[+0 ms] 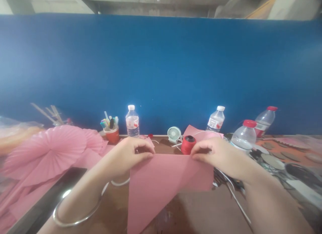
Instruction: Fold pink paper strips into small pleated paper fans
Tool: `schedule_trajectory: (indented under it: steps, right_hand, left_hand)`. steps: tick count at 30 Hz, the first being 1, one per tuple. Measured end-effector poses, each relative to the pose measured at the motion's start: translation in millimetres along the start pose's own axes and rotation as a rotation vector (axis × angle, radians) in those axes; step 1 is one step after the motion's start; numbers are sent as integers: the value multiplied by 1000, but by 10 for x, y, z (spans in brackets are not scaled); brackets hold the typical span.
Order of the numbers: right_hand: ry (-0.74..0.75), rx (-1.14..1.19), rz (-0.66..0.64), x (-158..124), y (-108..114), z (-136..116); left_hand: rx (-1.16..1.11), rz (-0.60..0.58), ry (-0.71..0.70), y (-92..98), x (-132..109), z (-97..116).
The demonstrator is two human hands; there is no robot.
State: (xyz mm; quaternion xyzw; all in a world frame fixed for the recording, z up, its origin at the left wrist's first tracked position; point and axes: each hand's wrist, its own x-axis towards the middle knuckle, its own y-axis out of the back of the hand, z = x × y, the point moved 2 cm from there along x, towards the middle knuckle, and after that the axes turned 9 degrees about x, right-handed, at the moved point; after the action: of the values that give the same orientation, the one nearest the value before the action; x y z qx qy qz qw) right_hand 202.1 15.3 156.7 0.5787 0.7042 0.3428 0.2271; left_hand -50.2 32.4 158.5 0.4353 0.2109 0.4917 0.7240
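A pink sheet of paper hangs between my two hands above the brown table. Its top edge runs straight across, and its lower edge slants from bottom left up to the right. My left hand pinches the top edge near the left corner, thumb against fingers. Further right, my right hand pinches the same edge in the same way. A second layer of pink shows at the right part, behind or below my right hand. A silver bangle circles my left wrist.
Pink pleated paper fans lie at left by a dark flat panel. Along the blue partition stand a cup of pens, water bottles, a small fan and a red round object. Cables and discs clutter the right.
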Motion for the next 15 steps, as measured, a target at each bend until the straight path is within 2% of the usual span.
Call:
schedule_trajectory:
  steps: [3, 6, 8, 10, 12, 15]
  right_hand:
    - [4, -40, 1, -1, 8, -2]
    - [-1, -50, -47, -25, 5, -2]
    - [-10, -46, -94, -42, -25, -13]
    - [-11, -37, -119, -46, -68, -23]
    - [-5, -35, -131, -38, -108, -18]
    - [-1, -66, -151, -26, -123, 33]
  left_hand:
    - [-97, -26, -3, 16, 15, -37]
    - [-174, -147, -10, 11, 17, -62]
    - [-118, -242, -27, -18, 8, -54]
    - [1, -284, -46, -48, -18, -25]
    - [103, -241, -60, -49, -73, 25]
    - [168, -22, -64, 41, -207, 118]
